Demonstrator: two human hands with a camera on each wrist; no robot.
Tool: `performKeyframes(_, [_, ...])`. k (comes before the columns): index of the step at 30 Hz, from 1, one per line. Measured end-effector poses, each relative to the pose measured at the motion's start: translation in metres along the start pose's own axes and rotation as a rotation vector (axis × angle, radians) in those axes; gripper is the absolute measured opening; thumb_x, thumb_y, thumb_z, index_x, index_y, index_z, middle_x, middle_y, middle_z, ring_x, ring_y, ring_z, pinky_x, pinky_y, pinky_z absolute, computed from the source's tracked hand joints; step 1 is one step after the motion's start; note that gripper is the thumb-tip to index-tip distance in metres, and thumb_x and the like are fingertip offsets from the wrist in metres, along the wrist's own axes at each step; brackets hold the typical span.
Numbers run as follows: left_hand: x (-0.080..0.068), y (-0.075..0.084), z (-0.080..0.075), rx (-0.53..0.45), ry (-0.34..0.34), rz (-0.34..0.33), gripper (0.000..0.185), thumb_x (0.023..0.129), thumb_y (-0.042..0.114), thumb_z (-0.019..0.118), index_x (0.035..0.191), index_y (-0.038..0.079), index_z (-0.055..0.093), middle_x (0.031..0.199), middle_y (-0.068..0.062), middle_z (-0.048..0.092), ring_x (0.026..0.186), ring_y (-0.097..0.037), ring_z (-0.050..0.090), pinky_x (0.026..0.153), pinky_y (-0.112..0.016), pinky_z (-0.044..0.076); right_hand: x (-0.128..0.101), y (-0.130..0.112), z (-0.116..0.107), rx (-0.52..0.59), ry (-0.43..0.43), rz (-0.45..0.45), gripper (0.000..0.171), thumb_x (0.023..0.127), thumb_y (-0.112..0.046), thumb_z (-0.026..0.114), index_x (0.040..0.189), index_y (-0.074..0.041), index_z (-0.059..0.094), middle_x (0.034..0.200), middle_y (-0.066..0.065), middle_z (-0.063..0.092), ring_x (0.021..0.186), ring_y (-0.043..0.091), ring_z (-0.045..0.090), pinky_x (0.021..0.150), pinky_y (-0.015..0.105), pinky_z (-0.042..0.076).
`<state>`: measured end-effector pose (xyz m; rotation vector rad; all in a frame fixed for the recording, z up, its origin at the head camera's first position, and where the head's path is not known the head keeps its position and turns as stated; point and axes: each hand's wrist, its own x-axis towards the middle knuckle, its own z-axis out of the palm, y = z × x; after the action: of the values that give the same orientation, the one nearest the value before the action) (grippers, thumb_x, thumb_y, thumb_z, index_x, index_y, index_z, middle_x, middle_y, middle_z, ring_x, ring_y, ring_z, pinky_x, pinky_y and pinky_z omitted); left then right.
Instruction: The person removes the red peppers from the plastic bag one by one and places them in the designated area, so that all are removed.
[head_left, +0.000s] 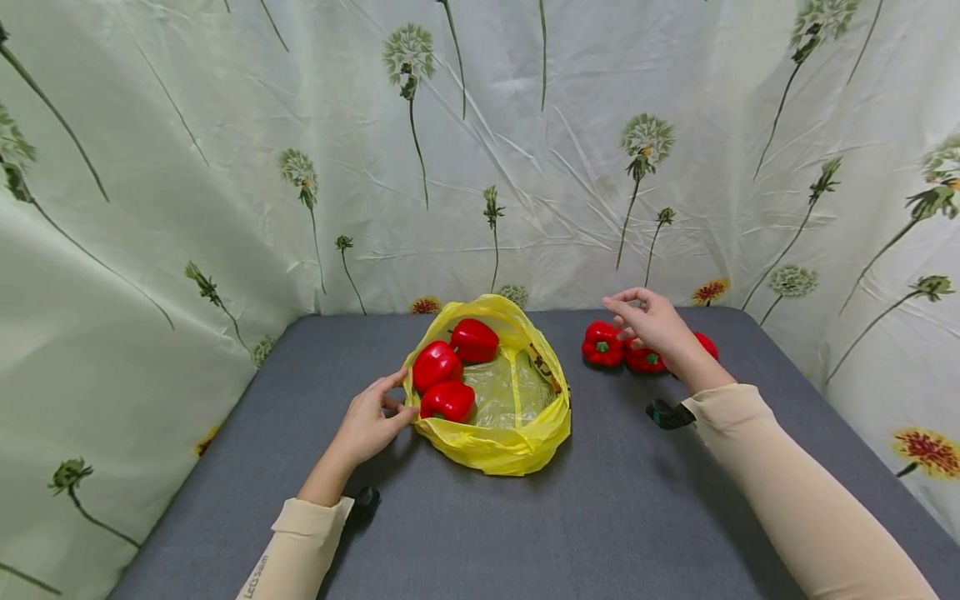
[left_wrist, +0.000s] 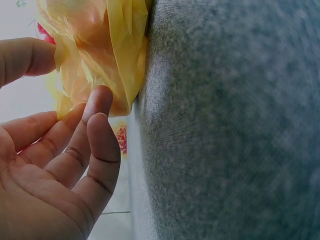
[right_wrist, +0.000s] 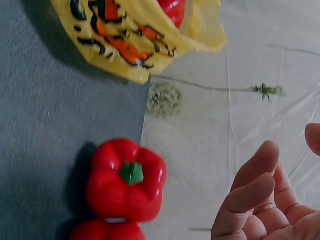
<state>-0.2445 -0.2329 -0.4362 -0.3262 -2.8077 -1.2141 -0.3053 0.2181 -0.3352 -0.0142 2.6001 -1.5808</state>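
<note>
Right hand point(head_left: 654, 327) hovers loosely spread just above the loose red peppers point(head_left: 602, 344), while left hand point(head_left: 372, 419) pinches the yellow bag point(head_left: 517, 437) rim.

Both arms wear snug beige sleeves ending just behind the bare left hand point(head_left: 372, 423) and right hand point(head_left: 654, 323). Small dark lettering runs along the left sleeve point(head_left: 296, 546), and a black strap device point(head_left: 669, 413) sits at the right cuff.

bare table point(head_left: 615, 517) in front, bag point(head_left: 517, 437) and peppers point(head_left: 602, 344) behind
</note>
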Motion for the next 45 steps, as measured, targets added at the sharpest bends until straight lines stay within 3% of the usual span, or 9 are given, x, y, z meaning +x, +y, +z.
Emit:
performKeyframes(8, [0.001, 0.001, 0.0, -0.003, 0.001, -0.003, 0.071, 0.096, 0.016, 0.078, 0.159, 0.002, 0.049, 0.143, -0.019, 0.064, 0.095, -0.019, 0.074, 0.077, -0.029, 0.052, 0.001, -0.013, 0.024, -0.03, -0.093, -0.005, 0.067, 0.106, -0.053, 0.062, 0.148, -0.004, 0.046, 0.112, 0.01, 0.072, 0.088, 0.016, 0.075, 0.077, 0.03, 0.056])
performKeyframes(15, [0.001, 0.001, 0.0, -0.001, 0.003, -0.002, 0.071, 0.096, 0.015, 0.078, 0.159, 0.001, 0.049, 0.144, -0.019, 0.064, 0.095, -0.018, 0.074, 0.075, -0.028, 0.051, 0.005, -0.02, 0.046, -0.047, -0.159, -0.007, 0.062, 0.107, -0.05, 0.063, 0.144, -0.003, 0.047, 0.116, 0.017, 0.074, 0.083, 0.012, 0.076, 0.083, 0.035, 0.06])
performKeyframes(23, [0.001, 0.001, 0.001, -0.004, -0.001, 0.0, 0.071, 0.096, 0.015, 0.078, 0.159, 0.001, 0.049, 0.143, -0.019, 0.064, 0.093, -0.016, 0.072, 0.074, -0.027, 0.05, 0.007, -0.025, 0.072, -0.126, -0.234, -0.029, 0.057, 0.107, -0.046, 0.064, 0.143, -0.004, 0.049, 0.116, 0.022, 0.075, 0.097, 0.033, 0.078, 0.079, 0.033, 0.061])
performKeyframes(30, [0.002, 0.0, 0.001, -0.008, 0.003, -0.003, 0.071, 0.095, 0.014, 0.078, 0.159, 0.001, 0.049, 0.144, -0.019, 0.063, 0.094, -0.017, 0.072, 0.073, -0.027, 0.05, 0.007, -0.032, 0.094, -0.116, -0.3, -0.02, 0.059, 0.107, -0.044, 0.064, 0.147, -0.003, 0.047, 0.118, 0.025, 0.074, 0.102, 0.041, 0.077, 0.076, 0.033, 0.06])
performKeyframes(38, [0.002, 0.0, 0.001, -0.009, -0.001, 0.0, 0.071, 0.096, 0.015, 0.078, 0.159, 0.001, 0.049, 0.145, -0.019, 0.063, 0.095, -0.018, 0.074, 0.074, -0.027, 0.05, 0.009, -0.035, 0.114, -0.136, -0.36, 0.005, 0.06, 0.106, -0.048, 0.065, 0.146, -0.005, 0.049, 0.122, 0.022, 0.075, 0.104, 0.038, 0.079, 0.097, 0.05, 0.061])
performKeyframes(45, [0.001, -0.001, 0.001, -0.001, 0.002, 0.001, 0.071, 0.096, 0.015, 0.078, 0.159, 0.002, 0.049, 0.143, -0.019, 0.064, 0.095, -0.019, 0.073, 0.074, -0.027, 0.051, 0.007, -0.038, 0.125, -0.109, -0.406, 0.027, 0.057, 0.107, -0.048, 0.064, 0.143, -0.007, 0.05, 0.12, 0.02, 0.077, 0.105, 0.037, 0.079, 0.098, 0.05, 0.06])
